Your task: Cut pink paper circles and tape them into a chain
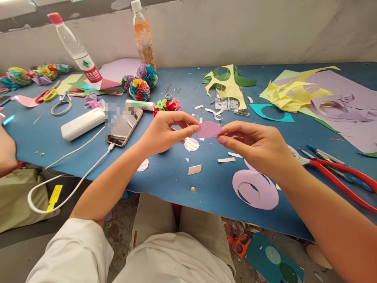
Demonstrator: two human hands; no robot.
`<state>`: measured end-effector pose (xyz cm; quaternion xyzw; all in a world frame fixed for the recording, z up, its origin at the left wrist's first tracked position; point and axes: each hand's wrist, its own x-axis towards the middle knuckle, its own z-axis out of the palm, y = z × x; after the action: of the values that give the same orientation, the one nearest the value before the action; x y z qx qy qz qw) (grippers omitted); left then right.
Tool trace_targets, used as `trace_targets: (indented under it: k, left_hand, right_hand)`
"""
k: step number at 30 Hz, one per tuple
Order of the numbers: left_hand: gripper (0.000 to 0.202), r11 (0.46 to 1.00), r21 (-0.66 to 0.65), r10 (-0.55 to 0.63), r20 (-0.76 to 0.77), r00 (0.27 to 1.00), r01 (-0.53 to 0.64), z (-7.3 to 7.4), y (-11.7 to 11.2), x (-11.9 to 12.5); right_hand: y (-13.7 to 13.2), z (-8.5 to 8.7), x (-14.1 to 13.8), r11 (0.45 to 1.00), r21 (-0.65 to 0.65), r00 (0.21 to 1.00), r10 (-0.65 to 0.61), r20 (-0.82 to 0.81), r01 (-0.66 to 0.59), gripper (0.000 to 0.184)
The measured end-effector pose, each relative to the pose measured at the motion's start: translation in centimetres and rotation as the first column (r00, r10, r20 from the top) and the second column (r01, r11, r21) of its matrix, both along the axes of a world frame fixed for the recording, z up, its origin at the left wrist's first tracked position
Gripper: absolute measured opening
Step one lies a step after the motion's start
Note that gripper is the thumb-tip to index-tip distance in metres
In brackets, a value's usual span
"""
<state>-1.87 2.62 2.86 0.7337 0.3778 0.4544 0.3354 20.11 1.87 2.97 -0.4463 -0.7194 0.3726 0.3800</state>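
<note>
A small purple paper disc (209,130) is held up over the table between my two hands. My left hand (169,131) pinches its left edge between thumb and fingers. On the opposite edge, my right hand (253,143) grips it the same way. Below the disc lies a pale round piece with white strips across it (191,144). Ring-shaped purple paper cut-outs (255,189) rest on the table under my right forearm. A cluster of red and green paper ruffles (167,106) sits just behind my left hand.
Red-handled scissors (338,169) and pens lie at the right. A phone (125,125) on a white cable, a power bank (83,124) and a glue stick (140,105) are at the left. Two bottles, one orange (143,37), stand behind. Yellow paper scraps (294,94) lie back right.
</note>
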Motion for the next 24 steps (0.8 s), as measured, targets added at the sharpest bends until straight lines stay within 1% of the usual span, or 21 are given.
trace_targets:
  k: [5,9,11,14,18,21,24]
  left_hand:
    - [0.011,0.999,-0.046,0.013,0.017,1.000,-0.012,0.1,0.1,-0.1]
    - [0.009,0.999,-0.050,-0.011,0.051,0.999,0.013,0.1,0.1,-0.1]
    - [0.009,0.999,-0.033,-0.020,0.061,0.998,0.022,0.3,0.0,-0.2]
    - [0.009,1.000,0.016,-0.012,0.062,0.998,0.011,1.0,-0.1,-0.7]
    - [0.010,0.991,0.115,0.066,0.017,0.998,-0.068,1.8,-0.3,-2.6]
    - [0.011,0.984,0.131,0.125,-0.016,0.992,-0.122,1.2,-0.4,-4.5]
    - [0.013,0.978,0.119,0.176,-0.026,0.984,-0.172,-0.1,-0.6,-6.2]
  right_hand:
    - [-0.1,0.0,-0.3,0.995,0.100,1.000,0.019,0.008,-0.020,0.021]
    - [-0.5,0.2,-0.7,0.988,0.150,0.999,0.032,0.013,-0.033,0.014]
    - [-0.6,0.4,-0.8,0.988,0.150,0.999,0.032,0.017,-0.034,0.012]
    - [-0.5,0.9,-1.1,0.986,0.157,0.999,0.047,0.017,-0.049,0.009]
    - [0.5,1.3,-2.1,0.960,0.229,0.986,0.154,0.059,-0.164,0.007]
    - [1.5,1.1,-3.5,0.934,0.281,0.975,0.207,0.078,-0.221,0.006]
    - [2.6,0.4,-5.2,0.934,0.244,0.965,0.249,0.080,-0.262,0.009]
